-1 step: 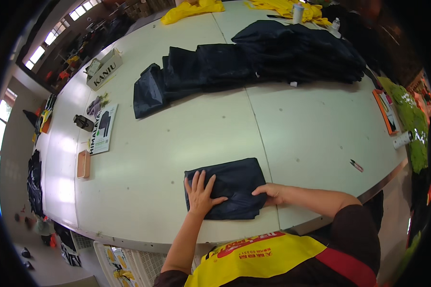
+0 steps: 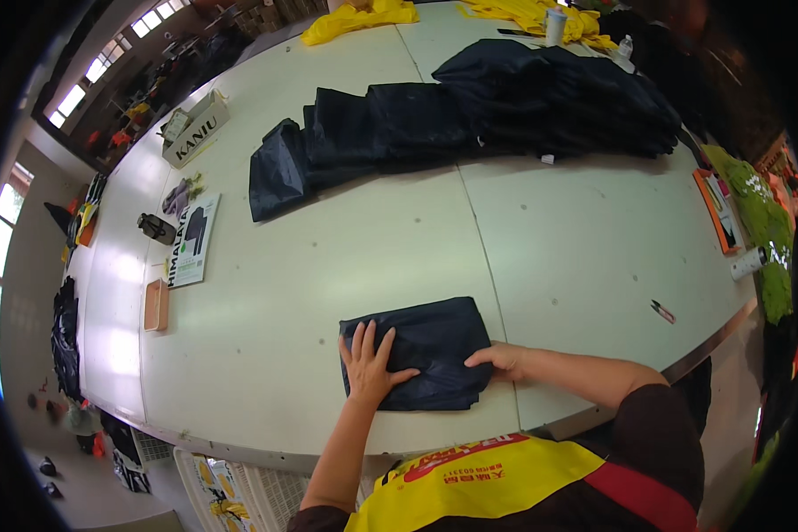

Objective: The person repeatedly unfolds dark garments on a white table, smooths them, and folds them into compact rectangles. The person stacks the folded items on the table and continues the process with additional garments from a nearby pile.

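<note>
Folded dark navy cloth lies low in the frame, near the close edge of the pale surface. Left hand rests flat on its left part, grip spread wide, fingers fanned over the fabric. Right hand touches the cloth's right edge, fingers curled loosely against the fold; whether this grip pinches any fabric I cannot tell. Right of them, well apart, a small dark tool lies near the surface's rim. At mid left sit a small orange-brown block, a printed sheet and a dark small object. Farther up, a long pile of dark garments stretches across the surface, with an open cardboard box at upper left. Yellow fabric lies at the top edge.
</note>
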Demonstrator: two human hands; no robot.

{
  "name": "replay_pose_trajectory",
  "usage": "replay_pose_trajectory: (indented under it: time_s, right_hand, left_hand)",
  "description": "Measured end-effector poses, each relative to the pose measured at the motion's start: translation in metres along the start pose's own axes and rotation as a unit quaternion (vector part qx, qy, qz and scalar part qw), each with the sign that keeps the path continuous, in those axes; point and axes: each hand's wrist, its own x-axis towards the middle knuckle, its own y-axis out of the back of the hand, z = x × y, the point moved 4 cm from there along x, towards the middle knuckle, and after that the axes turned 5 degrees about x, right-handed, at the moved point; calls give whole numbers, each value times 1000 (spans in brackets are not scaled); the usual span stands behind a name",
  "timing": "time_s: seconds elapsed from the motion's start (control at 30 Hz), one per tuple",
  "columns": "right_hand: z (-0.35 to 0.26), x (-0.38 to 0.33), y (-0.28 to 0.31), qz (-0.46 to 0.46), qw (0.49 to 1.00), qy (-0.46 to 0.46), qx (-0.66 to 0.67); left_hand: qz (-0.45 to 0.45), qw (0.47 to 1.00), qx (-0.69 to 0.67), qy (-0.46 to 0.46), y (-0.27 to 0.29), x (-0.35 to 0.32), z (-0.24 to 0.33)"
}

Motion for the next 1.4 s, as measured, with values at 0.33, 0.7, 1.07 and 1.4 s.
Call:
replay_pose_trajectory:
  time_s: [0.33, 0.7, 1.07, 1.4]
  right_hand:
    - [-136, -43, -68, -180, 942, 268, 96]
    - [-385, 44, -46, -122, 720, 575, 369]
    - [-106, 58, -33, -21, 962, 272, 33]
    - [313, -86, 21, 134, 980, 141, 52]
  left_hand:
    - [203, 898, -183, 344, -2, -36, -87]
    - [-14, 947, 43, 317, -24, -37, -94]
    - [-53, 939, 12, 339, 4, -38, -78]
    - [-77, 944, 59, 314, 1, -58, -63]
